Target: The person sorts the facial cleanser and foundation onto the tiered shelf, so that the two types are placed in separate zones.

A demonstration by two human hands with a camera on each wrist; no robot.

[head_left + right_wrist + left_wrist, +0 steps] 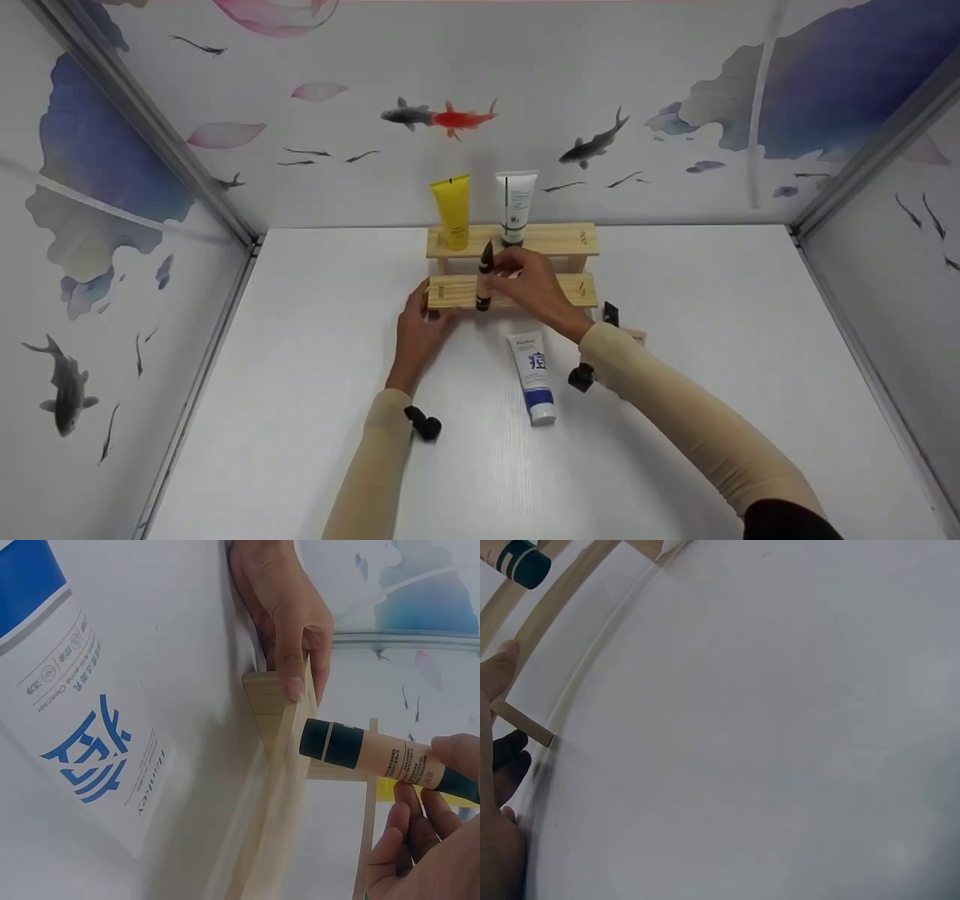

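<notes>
Your right hand (534, 289) pinches the beige tube (483, 286) by its upper part, dark cap down over the rack's lower step, which likely keeps the cap end free; whether it touches the wood I can't tell. Your left hand (421, 339) grips the left end of the wooden rack (454, 292), seemingly steadying it, while the yellow tube (453, 217) and white tube (516, 204) stand cap-down on the upper step, their caps serving as bases.

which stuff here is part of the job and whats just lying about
Seemingly in the job:
- beige tube, pinched by the right hand
- wooden rack, gripped by the left hand
- yellow tube and white tube, standing on its upper tier

Apparently lying about:
- white-and-blue tube, on the table, untouched
</notes>
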